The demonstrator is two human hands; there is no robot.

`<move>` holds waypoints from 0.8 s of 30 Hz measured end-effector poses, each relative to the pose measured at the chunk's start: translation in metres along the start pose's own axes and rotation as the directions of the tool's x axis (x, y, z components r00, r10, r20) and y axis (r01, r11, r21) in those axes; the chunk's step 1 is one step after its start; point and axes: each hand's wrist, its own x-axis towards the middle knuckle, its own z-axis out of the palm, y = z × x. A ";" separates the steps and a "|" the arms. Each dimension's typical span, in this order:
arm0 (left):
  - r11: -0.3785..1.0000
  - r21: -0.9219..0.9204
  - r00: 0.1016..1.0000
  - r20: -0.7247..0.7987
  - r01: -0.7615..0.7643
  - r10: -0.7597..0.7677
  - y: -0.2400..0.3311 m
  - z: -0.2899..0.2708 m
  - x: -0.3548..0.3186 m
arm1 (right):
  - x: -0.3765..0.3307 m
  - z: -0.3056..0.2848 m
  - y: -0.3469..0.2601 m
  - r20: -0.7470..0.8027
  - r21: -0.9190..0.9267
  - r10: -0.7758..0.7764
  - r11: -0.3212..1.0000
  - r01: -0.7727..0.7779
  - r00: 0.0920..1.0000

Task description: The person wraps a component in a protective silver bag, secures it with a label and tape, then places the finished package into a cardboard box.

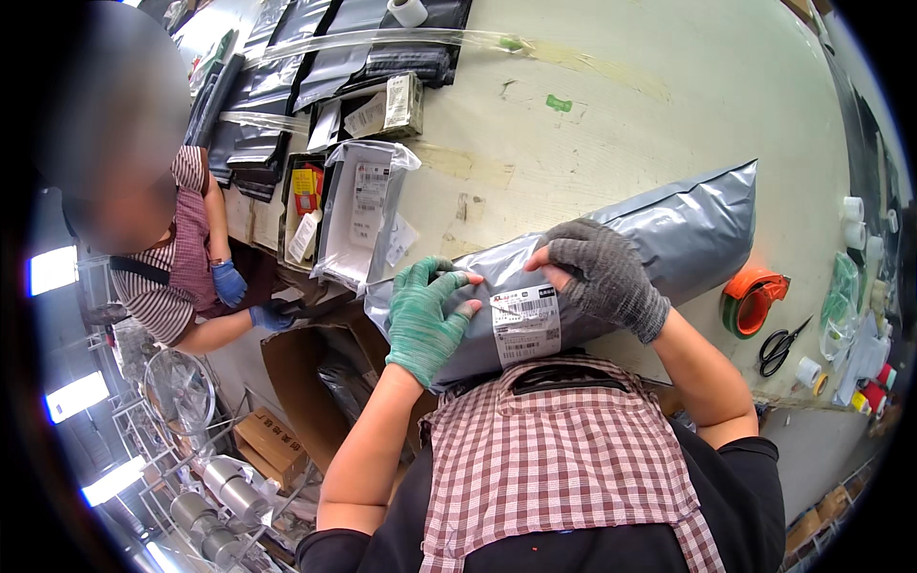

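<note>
A long grey plastic mailer parcel (pixel 659 234) lies slantwise across the near table edge, against my apron. A white printed label (pixel 525 325) sits on its near side. My left hand (pixel 428 320), in a green glove with bare fingertips, rests at the label's left side, thumb and forefinger apart. Over the label's upper right corner is my right hand (pixel 607 272), in a dark grey glove, its fingers bent and the bare thumb and forefinger tips slightly apart. Both hands touch the parcel; neither grips anything that I can see.
Orange tape dispenser (pixel 753 298) and black scissors (pixel 783 349) lie at right, near tape rolls (pixel 853 210). At left are a plastic-lined box with labels (pixel 334 244), a small carton (pixel 401 103) and stacked grey mailers (pixel 258 143). A co-worker in blue gloves (pixel 229 284) stands there, beside an open carton (pixel 296 382).
</note>
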 end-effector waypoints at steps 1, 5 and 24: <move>0.999 -0.027 0.999 -0.036 0.026 -0.027 -0.005 0.005 -0.004 | 0.005 0.004 -0.004 0.061 0.072 0.026 0.997 -0.030 0.998; 0.997 -0.063 0.992 -0.117 0.048 -0.055 -0.007 0.013 -0.010 | 0.029 0.017 -0.011 0.330 0.011 -0.002 1.000 -0.002 0.944; 0.977 -0.187 0.982 -0.133 0.106 -0.132 -0.020 0.016 -0.011 | 0.049 0.028 -0.031 0.595 -0.186 0.134 0.982 -0.026 0.793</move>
